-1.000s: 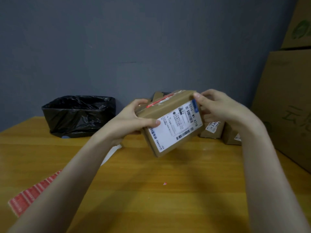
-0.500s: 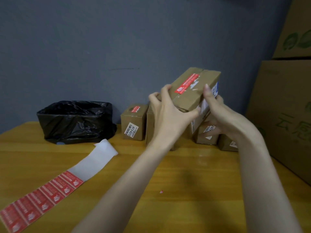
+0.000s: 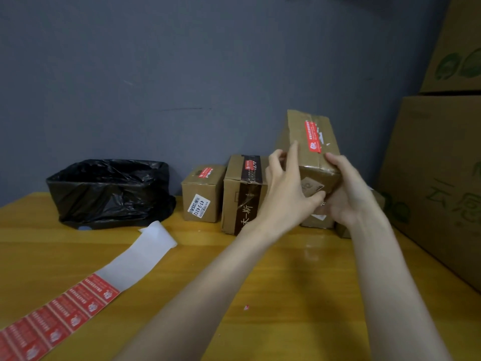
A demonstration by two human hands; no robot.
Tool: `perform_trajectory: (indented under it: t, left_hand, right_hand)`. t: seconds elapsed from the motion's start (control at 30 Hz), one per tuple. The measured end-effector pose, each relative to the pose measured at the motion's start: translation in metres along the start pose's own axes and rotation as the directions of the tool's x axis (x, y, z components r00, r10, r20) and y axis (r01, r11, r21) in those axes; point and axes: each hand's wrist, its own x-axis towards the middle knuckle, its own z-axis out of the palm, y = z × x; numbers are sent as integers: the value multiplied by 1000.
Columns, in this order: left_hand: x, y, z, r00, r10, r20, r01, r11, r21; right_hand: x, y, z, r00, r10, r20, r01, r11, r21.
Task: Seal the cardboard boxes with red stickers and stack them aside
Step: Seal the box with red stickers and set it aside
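Stickers in a red printed strip on white backing paper (image 3: pixel 52 327) lie across the left of the yellow wooden table (image 3: pixel 286 269). Behind them sits a black plastic-lined bin (image 3: pixel 109 194). Next along the wall stand a small brown cardboard box with a red seal (image 3: pixel 203 194) and a taller cardboard box banded in dark tape (image 3: pixel 244 194).

The left hand (image 3: pixel 283 199) grips the long brown cardboard box (image 3: pixel 311 160), fingers up its near-left side and thumb across the end face. This box is raised and tilted above the back row, with a red sticker (image 3: pixel 313 136) already across its top seam. It looks light and stiff, though scuffed and dented at the corners, so it is best held by opposite sides. The right hand (image 3: pixel 348 196) curls round its lower right corner. Large cardboard cartons (image 3: pixel 437 178) stand at the far right.
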Motion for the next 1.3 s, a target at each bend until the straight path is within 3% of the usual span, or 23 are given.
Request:
perform_trajectory:
  t: [0.17, 0.3, 0.47, 0.57, 0.63, 0.7, 0.9, 1.07, 1.2, 1.3]
  left_hand:
    - [14, 1, -6, 993, -26, 118, 33, 998, -60]
    - [18, -2, -10, 978, -73, 195, 66, 997, 41]
    - [24, -17, -30, 995, -97, 27, 91, 981, 170]
    - [31, -40, -38, 984, -178, 11, 155, 885, 438]
    - [33, -54, -41, 963, -268, 24, 215, 820, 530]
    - [32, -65, -43, 950, -308, 40, 245, 822, 513]
    - [27, -80, -42, 968, -251, 20, 212, 856, 471]
    - [27, -84, -42, 973, -228, 14, 197, 869, 453]
    - [22, -89, -40, 976, -210, -66, 217, 875, 433]
    - [19, -88, -40, 975, -202, -92, 222, 858, 464]
  right_hand:
    - [11, 4, -9, 995, 4, -95, 3, 998, 68]
    - [19, 16, -8, 981, 85, -176, -76, 996, 57]
    - [30, 29, -1, 957, 159, -244, -159, 987, 21]
    - [36, 38, 0, 945, 177, -276, -195, 980, -37]
    - [40, 44, 1, 937, 191, -292, -225, 970, -89]
    - [43, 50, 3, 934, 194, -301, -239, 964, -119]
    - [52, 66, 10, 914, 204, -350, -289, 934, -212]
    - [57, 76, 8, 932, 78, -355, -231, 882, -411]
    - [59, 82, 4, 925, -85, -370, -205, 708, -675]
    - [56, 85, 1, 887, -269, -376, -148, 604, -783]
